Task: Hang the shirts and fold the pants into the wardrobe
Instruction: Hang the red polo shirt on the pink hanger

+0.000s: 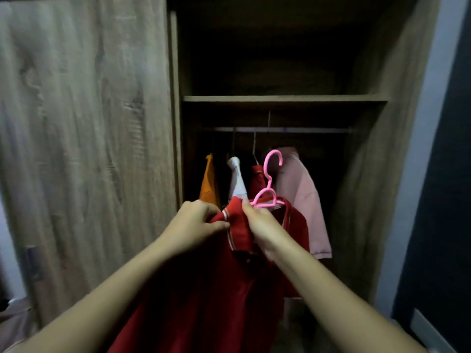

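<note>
Dim wood-grain wardrobe (369, 174) stands open; on its metal rail (293, 129) hang 4 garments: orange shirt (209, 186), white shirt (237, 179), dark red shirt (258, 180), pink shirt (300, 194). Before them, left hand (198, 222) pinches the striped collar of a red polo shirt (204, 289); right hand (262, 225) grips it beside a pink plastic hanger (267, 189).

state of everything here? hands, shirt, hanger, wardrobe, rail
red shirt: held up in front of the wardrobe, not yet hung
pink hanger: in the shirt's neck, hook upright and hooked on nothing
left hand: grips the collar
right hand: grips the collar beside the hanger
wardrobe: open
rail: holds orange top, white top, red top, pink top
</note>
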A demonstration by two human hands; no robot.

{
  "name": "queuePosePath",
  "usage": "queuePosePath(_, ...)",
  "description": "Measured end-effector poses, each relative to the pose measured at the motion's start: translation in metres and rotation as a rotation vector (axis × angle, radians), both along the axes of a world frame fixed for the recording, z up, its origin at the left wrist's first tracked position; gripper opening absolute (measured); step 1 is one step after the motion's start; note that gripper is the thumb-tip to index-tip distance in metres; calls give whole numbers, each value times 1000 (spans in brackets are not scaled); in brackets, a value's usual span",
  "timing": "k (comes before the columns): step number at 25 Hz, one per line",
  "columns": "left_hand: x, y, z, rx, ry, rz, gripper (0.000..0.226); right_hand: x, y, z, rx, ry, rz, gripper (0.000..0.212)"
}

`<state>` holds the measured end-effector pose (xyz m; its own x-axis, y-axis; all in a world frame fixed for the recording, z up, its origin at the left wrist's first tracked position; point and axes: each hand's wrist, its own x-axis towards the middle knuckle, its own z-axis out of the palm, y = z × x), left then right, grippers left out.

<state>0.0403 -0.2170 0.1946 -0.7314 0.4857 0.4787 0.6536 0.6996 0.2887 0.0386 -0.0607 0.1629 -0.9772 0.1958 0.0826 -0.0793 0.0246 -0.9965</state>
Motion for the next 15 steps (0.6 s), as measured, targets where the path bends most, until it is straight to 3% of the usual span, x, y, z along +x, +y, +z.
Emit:
queuePosePath(3, 10, 25, 8, -89, -317, -186, 42, 12, 24, -2, -121, 11, -158, 29)
queuePosePath(6, 2, 57, 10, 98, -546, -278, 45, 28, 54, -4, -83, -30, -243, 26)
queuePosePath(8, -19, 85, 7, 220, -398, -195, 42, 41, 70, -8, -42, -50, -276, 30)
queuePosePath(11, -56, 135, -1, 218, -76, -87, 39, 52, 95, -12, 44, -89, -338, 37)
queuePosePath(15, -102, 215, -2, 195, 41, -99, 36, 62, 130, 6, 88, -84, -341, 30)
